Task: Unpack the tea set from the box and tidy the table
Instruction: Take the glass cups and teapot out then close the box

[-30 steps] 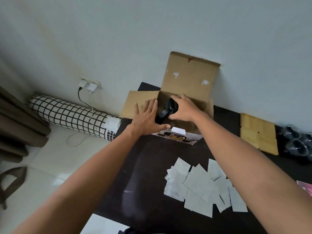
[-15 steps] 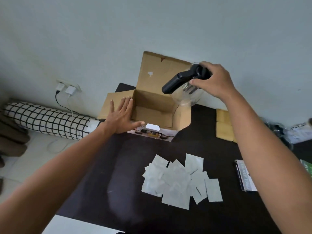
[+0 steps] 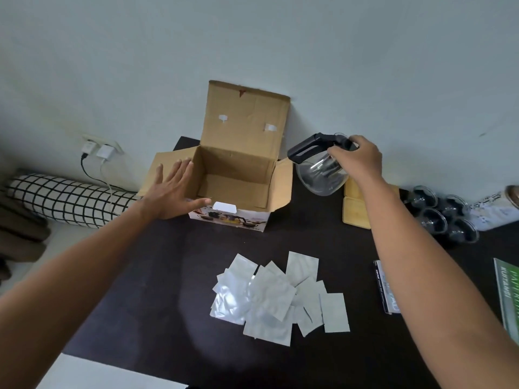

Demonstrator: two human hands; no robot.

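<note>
- The dark rectangular table [image 3: 157, 304] fills the lower and middle frame, pushed against the pale wall along the top.
- Centre frame, at the table's far edge, the open brown cardboard box [image 3: 238, 175] stands with its rear flap upright against the wall and its side flaps splayed out; what shows of its inside looks empty.
- Lower centre, a loose pile of silvery foil sachets [image 3: 278, 296] lies overlapping on the tabletop.
- Left edge of the frame, a white bolster with a black grid pattern [image 3: 64, 200] lies on the floor beside the table.
- Right of the box, the clear glass teapot with a black handle and lid [image 3: 320, 172] hangs tilted just above the table, handle pointing toward the box.
- The right hand [image 3: 356, 158] grips the teapot from above, fingers closed over the lid end.
- The left hand [image 3: 171, 192] is spread flat, palm down, on the box's left flap and front corner, holding nothing.
- Behind the right forearm, pale wooden square coasters [image 3: 355, 209] sit on the table.
- Far right, a cluster of small glass cups with dark bases [image 3: 441, 217] stands together.
</note>
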